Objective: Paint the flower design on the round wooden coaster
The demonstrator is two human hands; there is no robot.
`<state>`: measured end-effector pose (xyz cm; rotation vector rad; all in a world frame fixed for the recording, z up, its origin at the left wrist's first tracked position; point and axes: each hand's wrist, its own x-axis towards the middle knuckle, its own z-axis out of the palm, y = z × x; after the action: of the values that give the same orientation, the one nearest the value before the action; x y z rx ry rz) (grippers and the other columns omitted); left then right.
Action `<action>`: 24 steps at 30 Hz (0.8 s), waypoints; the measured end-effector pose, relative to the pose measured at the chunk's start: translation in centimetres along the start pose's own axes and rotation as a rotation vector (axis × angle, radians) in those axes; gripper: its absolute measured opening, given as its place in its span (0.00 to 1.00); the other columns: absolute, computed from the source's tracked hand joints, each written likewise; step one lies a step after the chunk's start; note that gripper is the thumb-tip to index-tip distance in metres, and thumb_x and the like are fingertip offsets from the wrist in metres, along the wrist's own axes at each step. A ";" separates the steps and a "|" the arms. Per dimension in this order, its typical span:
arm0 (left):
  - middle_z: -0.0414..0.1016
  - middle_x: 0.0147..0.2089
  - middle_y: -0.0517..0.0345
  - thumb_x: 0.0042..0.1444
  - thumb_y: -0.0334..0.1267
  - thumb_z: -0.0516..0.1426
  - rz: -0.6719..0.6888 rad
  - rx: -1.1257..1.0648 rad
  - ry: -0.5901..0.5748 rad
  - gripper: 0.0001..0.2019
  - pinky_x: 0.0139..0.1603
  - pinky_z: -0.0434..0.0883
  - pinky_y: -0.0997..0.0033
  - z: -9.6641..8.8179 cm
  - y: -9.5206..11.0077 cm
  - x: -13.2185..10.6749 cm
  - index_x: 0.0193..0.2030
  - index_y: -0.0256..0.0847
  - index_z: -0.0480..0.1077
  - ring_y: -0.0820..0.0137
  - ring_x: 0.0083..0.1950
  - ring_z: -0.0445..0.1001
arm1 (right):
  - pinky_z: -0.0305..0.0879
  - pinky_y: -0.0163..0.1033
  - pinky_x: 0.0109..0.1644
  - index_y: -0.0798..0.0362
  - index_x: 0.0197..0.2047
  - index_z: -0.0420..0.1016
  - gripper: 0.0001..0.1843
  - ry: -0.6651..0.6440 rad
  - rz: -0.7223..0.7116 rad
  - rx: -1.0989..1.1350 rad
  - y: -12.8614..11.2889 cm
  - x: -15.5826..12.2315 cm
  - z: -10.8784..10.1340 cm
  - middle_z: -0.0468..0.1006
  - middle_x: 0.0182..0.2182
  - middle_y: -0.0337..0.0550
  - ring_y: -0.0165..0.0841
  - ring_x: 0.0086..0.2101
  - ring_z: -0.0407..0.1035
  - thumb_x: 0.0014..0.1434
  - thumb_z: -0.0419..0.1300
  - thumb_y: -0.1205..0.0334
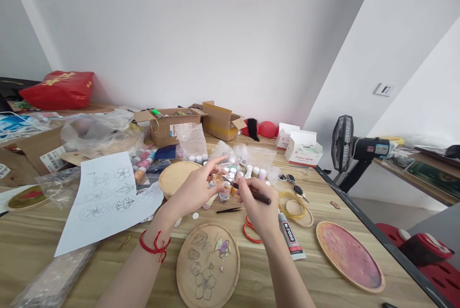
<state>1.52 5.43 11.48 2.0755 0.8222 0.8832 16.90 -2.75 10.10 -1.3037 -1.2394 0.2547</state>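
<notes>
Closely, right hand (257, 207) gripping a paintbrush (261, 196), open left hand (192, 190) over paint pots (228, 184)

Left hand (192, 190) at paint jars (225, 196) — right hand (257, 204) around a dark brush (263, 196)

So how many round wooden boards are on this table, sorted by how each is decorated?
Bare pale wooden disc: 1
Wooden disc with pencilled flowers: 1
Painted wooden discs, one pink, one red and olive: 2
Small wooden disc under coiled gold wire: 1
Total: 5
</notes>
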 end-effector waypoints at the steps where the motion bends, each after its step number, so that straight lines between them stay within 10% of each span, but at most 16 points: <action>1: 0.75 0.57 0.53 0.57 0.40 0.59 -0.001 0.001 -0.008 0.31 0.47 0.78 0.61 -0.1 0.0 0.0 0.68 0.55 0.59 0.58 0.57 0.74 | 0.61 0.35 0.28 0.52 0.25 0.74 0.18 -0.055 -0.114 -0.091 -0.2 -0.1 -0.2 0.74 0.20 0.40 0.30 0.22 0.66 0.63 0.56 0.54; 6: 0.74 0.59 0.54 0.57 0.40 0.59 0.017 0.049 -0.081 0.28 0.49 0.77 0.60 0.1 0.2 0.0 0.65 0.54 0.63 0.56 0.57 0.74 | 0.53 0.35 0.26 0.52 0.23 0.68 0.19 -0.245 -0.266 -0.296 -0.5 -0.4 -0.8 0.68 0.18 0.36 0.27 0.20 0.59 0.65 0.53 0.59; 12: 0.75 0.57 0.56 0.57 0.38 0.59 0.053 0.063 -0.071 0.26 0.52 0.76 0.60 0.4 0.7 -0.1 0.63 0.53 0.66 0.58 0.56 0.75 | 0.57 0.35 0.19 0.51 0.23 0.70 0.21 -0.053 0.252 0.208 0.7 0.3 0.2 0.72 0.14 0.37 0.29 0.14 0.63 0.61 0.57 0.48; 16: 0.77 0.55 0.53 0.56 0.41 0.60 0.042 0.029 -0.013 0.27 0.47 0.78 0.59 0.3 0.8 -0.1 0.64 0.50 0.65 0.57 0.51 0.78 | 0.58 0.36 0.17 0.52 0.24 0.73 0.20 0.033 0.355 0.405 1.0 0.8 0.3 0.73 0.14 0.38 0.31 0.13 0.63 0.59 0.59 0.46; 24: 0.76 0.56 0.55 0.58 0.44 0.59 0.042 0.042 -0.020 0.27 0.48 0.77 0.60 0.1 0.4 0.1 0.65 0.53 0.64 0.58 0.53 0.77 | 0.62 0.35 0.30 0.52 0.27 0.76 0.16 -0.172 -0.160 -0.134 -0.5 0.2 -1.5 0.76 0.22 0.40 0.30 0.24 0.68 0.63 0.59 0.53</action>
<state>1.75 5.24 11.78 2.1415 0.7962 0.8734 17.92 -3.71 10.97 -1.3087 -1.5210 0.1739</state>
